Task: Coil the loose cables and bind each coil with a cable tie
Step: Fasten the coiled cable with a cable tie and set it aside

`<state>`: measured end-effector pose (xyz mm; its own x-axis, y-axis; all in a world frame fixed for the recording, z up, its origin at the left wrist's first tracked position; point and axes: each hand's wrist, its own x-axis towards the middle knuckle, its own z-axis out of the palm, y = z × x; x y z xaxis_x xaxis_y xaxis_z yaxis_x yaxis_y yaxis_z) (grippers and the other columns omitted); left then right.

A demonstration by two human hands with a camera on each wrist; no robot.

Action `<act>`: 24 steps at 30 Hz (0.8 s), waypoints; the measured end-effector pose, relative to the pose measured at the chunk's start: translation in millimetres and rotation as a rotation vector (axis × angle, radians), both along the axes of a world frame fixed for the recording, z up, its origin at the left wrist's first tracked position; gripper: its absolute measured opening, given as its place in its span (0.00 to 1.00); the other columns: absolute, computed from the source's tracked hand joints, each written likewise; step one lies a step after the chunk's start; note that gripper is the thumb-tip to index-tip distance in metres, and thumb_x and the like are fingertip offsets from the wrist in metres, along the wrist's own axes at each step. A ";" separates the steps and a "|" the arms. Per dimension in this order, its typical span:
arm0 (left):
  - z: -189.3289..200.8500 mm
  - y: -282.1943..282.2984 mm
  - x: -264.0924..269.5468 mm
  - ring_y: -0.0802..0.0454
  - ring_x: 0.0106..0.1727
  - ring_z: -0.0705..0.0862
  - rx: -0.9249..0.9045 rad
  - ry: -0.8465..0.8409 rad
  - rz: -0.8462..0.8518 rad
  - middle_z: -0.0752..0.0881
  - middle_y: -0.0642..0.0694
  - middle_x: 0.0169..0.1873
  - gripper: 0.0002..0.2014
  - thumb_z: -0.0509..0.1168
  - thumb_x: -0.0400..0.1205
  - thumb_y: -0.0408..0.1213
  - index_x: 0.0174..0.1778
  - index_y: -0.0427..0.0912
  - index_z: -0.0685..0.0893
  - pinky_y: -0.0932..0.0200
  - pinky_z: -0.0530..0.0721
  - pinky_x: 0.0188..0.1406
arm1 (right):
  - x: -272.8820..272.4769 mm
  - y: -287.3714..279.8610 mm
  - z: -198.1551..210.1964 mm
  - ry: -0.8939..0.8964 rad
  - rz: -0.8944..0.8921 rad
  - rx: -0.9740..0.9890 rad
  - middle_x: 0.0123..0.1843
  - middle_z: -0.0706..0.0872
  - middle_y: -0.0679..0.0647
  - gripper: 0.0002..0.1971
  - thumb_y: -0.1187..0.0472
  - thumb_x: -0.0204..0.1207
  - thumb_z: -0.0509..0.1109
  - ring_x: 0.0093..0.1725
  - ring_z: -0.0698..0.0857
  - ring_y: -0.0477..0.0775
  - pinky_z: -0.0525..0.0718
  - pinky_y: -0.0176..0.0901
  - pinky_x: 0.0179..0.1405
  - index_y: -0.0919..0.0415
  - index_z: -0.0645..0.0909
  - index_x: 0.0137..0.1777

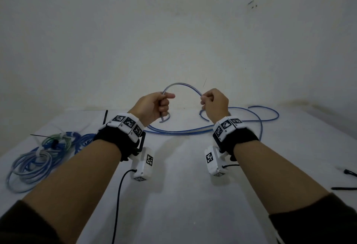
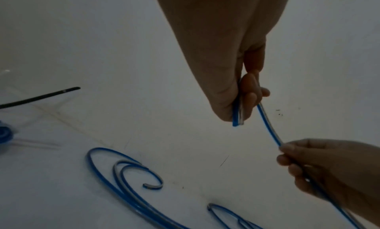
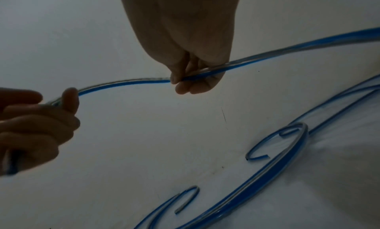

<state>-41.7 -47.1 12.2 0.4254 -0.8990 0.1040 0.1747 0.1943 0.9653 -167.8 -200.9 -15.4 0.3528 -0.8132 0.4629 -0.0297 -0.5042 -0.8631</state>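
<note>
Gripping blue-and-clear cable (image 1: 185, 86) with left hand (image 1: 152, 106) and right hand (image 1: 214, 104), fingers curled round it, arching above white worktop (image 1: 183, 166); seemingly one cable.

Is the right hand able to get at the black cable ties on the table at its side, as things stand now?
Probably not at once: the right hand grips the blue cable, as does the left hand. Nothing lies between it and the black cable ties, so after letting go, likely yes.

**White table and what lies on it**

The white table (image 1: 183, 195) carries bound blue cable coils (image 1: 36, 158) at its left edge, loose blue cable (image 1: 193, 130) looping across the far middle, and black cable ties (image 1: 345, 188) at the right edge.
</note>
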 end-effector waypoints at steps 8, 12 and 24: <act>3.6 -11.9 -10.5 0.58 0.27 0.70 -0.147 -0.390 0.247 0.72 0.49 0.29 0.11 0.51 0.87 0.33 0.48 0.43 0.80 0.67 0.74 0.30 | 0.4 15.3 -3.9 0.424 0.382 -0.182 0.33 0.85 0.51 0.04 0.64 0.77 0.67 0.25 0.76 0.42 0.74 0.34 0.30 0.61 0.82 0.43; -3.6 -18.0 -9.0 0.57 0.31 0.71 -0.071 -0.603 0.343 0.72 0.50 0.31 0.10 0.50 0.86 0.30 0.52 0.39 0.77 0.67 0.72 0.32 | -2.7 23.6 -5.1 0.565 0.503 -0.332 0.43 0.82 0.50 0.09 0.68 0.74 0.70 0.27 0.76 0.38 0.74 0.31 0.32 0.57 0.85 0.52; -24.1 -4.4 -3.4 0.51 0.29 0.81 0.256 -1.136 0.293 0.83 0.47 0.27 0.10 0.54 0.84 0.33 0.39 0.41 0.77 0.61 0.79 0.35 | -9.7 21.9 -0.6 0.419 0.138 -0.808 0.36 0.86 0.43 0.10 0.47 0.70 0.74 0.39 0.76 0.46 0.66 0.47 0.49 0.53 0.83 0.39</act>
<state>-45.1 -51.4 -11.9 0.3981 -0.8328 0.3846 -0.8202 -0.1353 0.5559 -177.5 -178.9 -16.0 0.6897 -0.2363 0.6844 -0.1556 -0.9715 -0.1787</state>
